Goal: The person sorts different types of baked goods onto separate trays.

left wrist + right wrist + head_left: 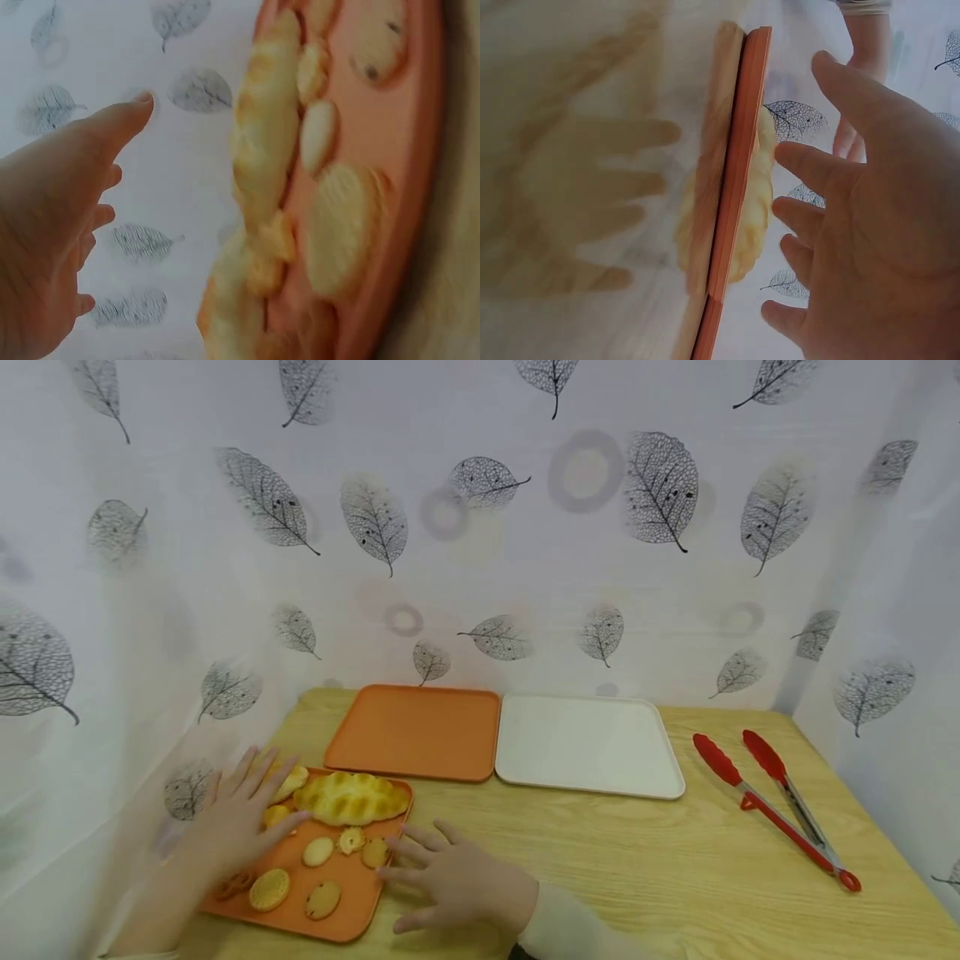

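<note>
An orange tray (pixel 352 910) at the front left of the table carries a long braided bread (pixel 349 798), several cookies (pixel 322 900) and a pretzel at its left edge. My left hand (pixel 238 822) hovers with fingers spread over the tray's left side, partly hiding the bread pieces there. In the left wrist view its thumb and fingers stand apart, holding nothing. My right hand (pixel 457 877) is beside the tray's right edge, fingers extended toward it, with the fingertips overlapping the rim in the head view. The right wrist view shows its palm (pixel 885 247) bare.
At the back, an orange tray (pixel 420 731) and a white tray (pixel 588 743) lie side by side. Red-tipped tongs (pixel 787 814) lie spread on the right of the wooden table (pixel 600 852). A leaf-patterned curtain (pixel 480 560) surrounds the table's back and sides.
</note>
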`<state>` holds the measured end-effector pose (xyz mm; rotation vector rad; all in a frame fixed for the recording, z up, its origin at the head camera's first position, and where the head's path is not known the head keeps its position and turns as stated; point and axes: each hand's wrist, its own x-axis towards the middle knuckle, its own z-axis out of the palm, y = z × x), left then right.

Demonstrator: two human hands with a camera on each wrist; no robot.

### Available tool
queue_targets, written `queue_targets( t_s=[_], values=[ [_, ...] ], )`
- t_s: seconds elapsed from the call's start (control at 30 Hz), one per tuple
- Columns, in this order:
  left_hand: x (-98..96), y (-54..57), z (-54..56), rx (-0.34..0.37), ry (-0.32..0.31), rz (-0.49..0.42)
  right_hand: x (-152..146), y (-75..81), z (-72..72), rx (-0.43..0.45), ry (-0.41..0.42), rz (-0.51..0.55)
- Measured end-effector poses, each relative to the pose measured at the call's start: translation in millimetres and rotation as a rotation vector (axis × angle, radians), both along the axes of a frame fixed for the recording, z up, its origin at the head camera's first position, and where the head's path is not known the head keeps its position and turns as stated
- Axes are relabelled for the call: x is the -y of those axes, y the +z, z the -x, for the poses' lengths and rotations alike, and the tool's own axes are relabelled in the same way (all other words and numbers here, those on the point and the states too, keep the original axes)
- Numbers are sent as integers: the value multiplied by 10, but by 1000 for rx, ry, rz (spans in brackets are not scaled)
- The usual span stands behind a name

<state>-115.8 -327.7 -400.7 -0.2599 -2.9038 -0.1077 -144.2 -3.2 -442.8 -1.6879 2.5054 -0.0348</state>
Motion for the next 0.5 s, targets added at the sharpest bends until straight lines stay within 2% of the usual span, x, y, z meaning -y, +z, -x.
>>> queue_targets(
  t_s=[0.13, 0.3, 0.37, 0.5],
  values=[
    [208, -105, -107, 15, 8, 26, 82, 44, -5, 79, -12, -68],
    [446, -199, -175, 59, 48, 42, 122, 94, -2, 120, -29, -120],
    [515, -214, -188, 65, 60, 44, 130, 103, 10, 99, -28, -130],
    [602, -239, -199, 27, 50, 62, 97, 106, 40, 60, -31, -151]
  ],
)
